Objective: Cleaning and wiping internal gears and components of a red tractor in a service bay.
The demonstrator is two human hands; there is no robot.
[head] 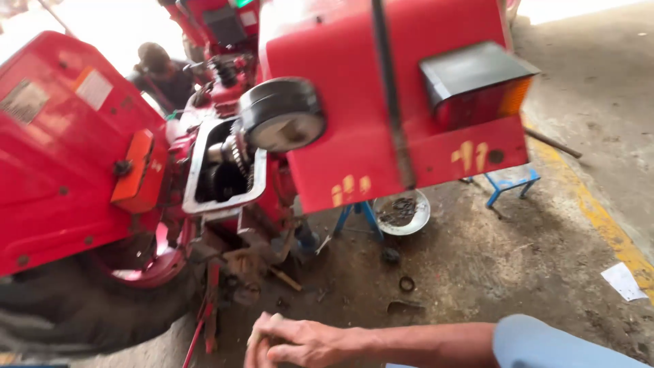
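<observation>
The work in view is the stripped rear end of a red tractor (136,170). Its gearbox housing (225,170) stands open at the top, with gears (238,153) exposed inside the rectangular opening. A round black-rimmed disc (283,116) sits just above and to the right of that opening, against the right-hand red fender (381,102), which carries a tail lamp (477,85).

Judged from this frame, the step in hand is a pause or inspection rather than active fitting: no tool is held and neither hand touches the machine.

The right hand (306,341) lies low in the frame, well apart from the housing, forearm running in from the right out of a light blue sleeve (558,344). Its fingers are curled over, knuckles up, and its grip appears closed on the other hand. The left hand (262,344) shows only as a few fingers under the right; whether it holds anything cannot be told.

On the stained concrete floor (490,272) lie a metal bowl (402,212) of dark small parts beside a blue stand (511,184), a dark ring (407,283) and a scrap of white paper (623,281).

Another person (160,71) is at work beyond the tractor.

Any further handling of the gearbox calls for a reach up and to the left, since the hands sit well below the opening.
</observation>
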